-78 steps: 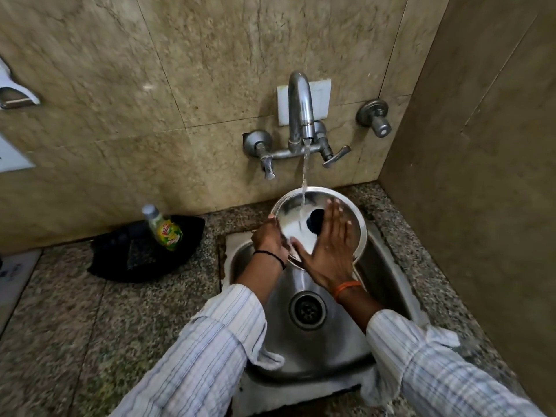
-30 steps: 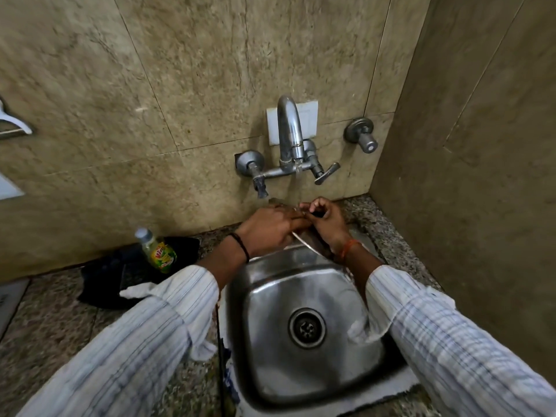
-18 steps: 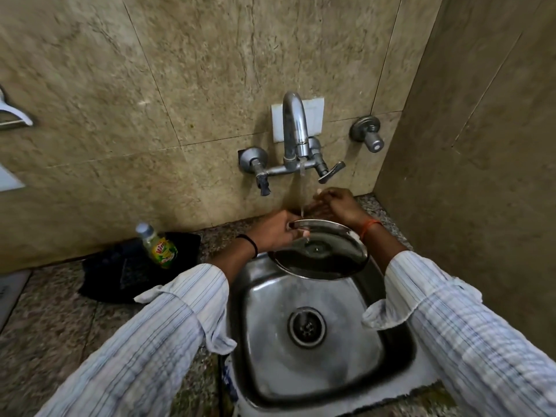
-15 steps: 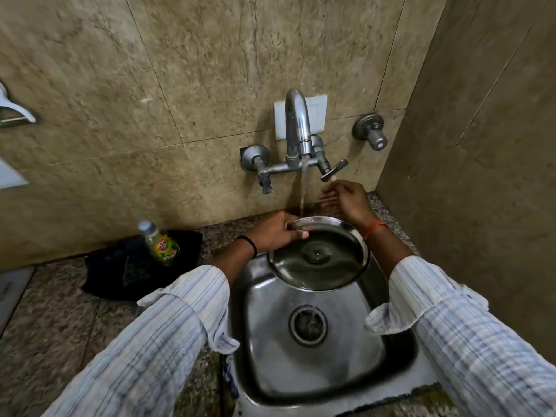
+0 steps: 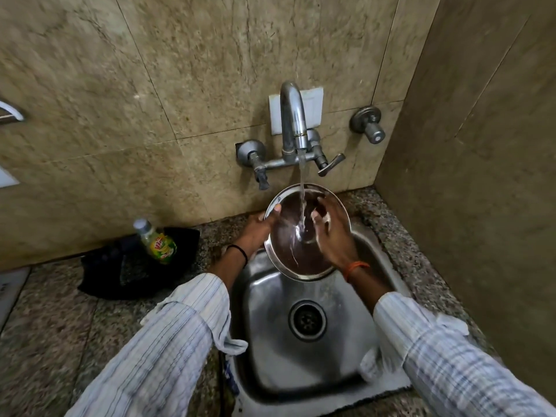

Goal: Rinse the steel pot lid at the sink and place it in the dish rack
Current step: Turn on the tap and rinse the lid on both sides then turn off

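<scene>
The speckled granite bench [image 5: 54, 320] runs along the tiled wall, and the square stainless steel sink [image 5: 304, 365] is set into its right end, close to the corner of the two walls. Above the sink's back edge, the chrome wall tap [image 5: 293, 121] pours a thin stream onto the round steel pot lid [image 5: 288, 257], which is held tilted over the back of the basin with its hollow underside up.

The left hand [image 5: 258, 228] is the grip carrying it: thumb hooked over the lid's left rim, fingers hidden beneath, closed on that edge. The right hand [image 5: 329, 233] lies open and flat inside the hollow, to the right of where the stream lands, holding nothing.

To rinse well, I would judge it best to turn the lid slowly under the stream so water sweeps the whole hollow while the palm rubs, keeping the tilt so runoff drains into the basin.

A small green-labelled bottle [image 5: 156, 242] leans on a black cloth [image 5: 102, 275] at the bench's back edge. No dish rack is in view.
</scene>
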